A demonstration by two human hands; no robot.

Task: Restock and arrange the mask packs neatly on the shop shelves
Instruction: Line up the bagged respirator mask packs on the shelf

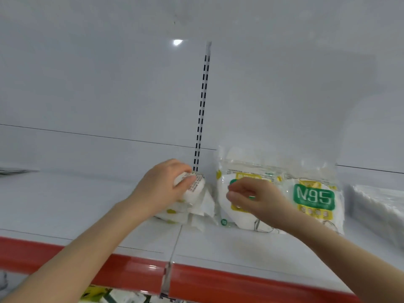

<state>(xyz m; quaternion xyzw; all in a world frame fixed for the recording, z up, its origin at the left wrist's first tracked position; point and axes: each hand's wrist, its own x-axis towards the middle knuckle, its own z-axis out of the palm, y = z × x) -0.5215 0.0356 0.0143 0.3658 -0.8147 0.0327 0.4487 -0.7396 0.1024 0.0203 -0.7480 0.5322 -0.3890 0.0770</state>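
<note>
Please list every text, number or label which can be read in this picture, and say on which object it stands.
"N95": white letters on a green badge, on the rightmost mask pack.
Fine print along the top of that pack: too small to read.
Badge on the middle mask pack: mostly covered by the right hand.
Label on the leftmost mask pack, gripped by the left hand: blurred, unreadable.
</note>
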